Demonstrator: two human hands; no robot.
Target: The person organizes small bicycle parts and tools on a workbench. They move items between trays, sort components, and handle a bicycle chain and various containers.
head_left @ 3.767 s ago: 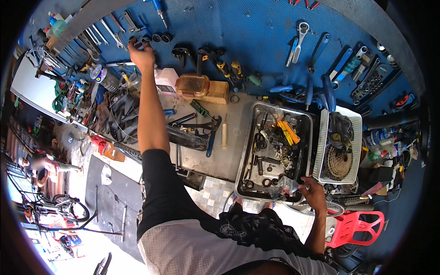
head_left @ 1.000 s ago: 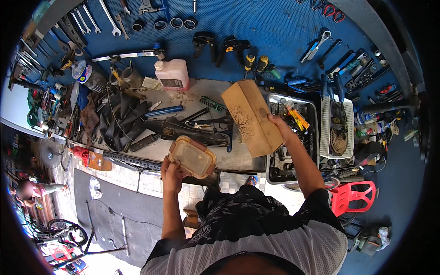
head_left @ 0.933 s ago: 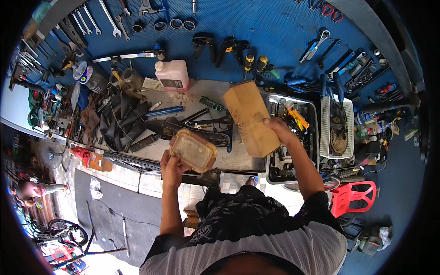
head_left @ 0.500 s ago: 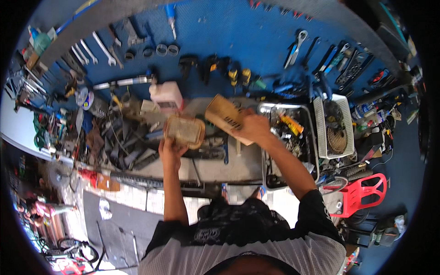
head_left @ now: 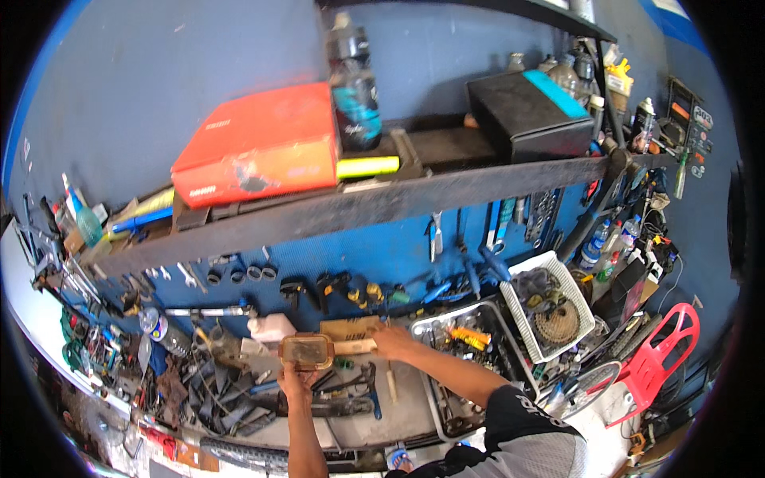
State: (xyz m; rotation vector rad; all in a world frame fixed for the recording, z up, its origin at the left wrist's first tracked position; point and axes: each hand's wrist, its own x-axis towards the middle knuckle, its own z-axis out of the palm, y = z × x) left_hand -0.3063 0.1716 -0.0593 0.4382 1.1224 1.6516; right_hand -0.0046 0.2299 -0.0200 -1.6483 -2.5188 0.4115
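Observation:
My left hand (head_left: 295,382) is closed around the near edge of a small rectangular container (head_left: 306,350) with an amber-brown rim and a cloudy, see-through top. My right hand (head_left: 392,342) grips the right end of a brown cardboard box (head_left: 349,327), whose left end reaches close to the container. Both are held above the workbench (head_left: 271,430). Behind the container stands a pinkish-white plastic jug (head_left: 272,327). Below the hands, a hammer (head_left: 373,390) lies among other tools on the bench.
A black tray (head_left: 440,398) of tools and small parts sits right of my hands, beside a white basket (head_left: 586,319) holding a bicycle cassette (head_left: 556,325). Overhead, a shelf (head_left: 382,205) carries an orange box (head_left: 263,147) and a black box (head_left: 530,115). A red chair (head_left: 649,370) stands right.
My view has tilted up, bringing the shelf and its boxes into sight. The cardboard box has turned to lie more level, with its left end nearer the container. Both hands keep their holds.

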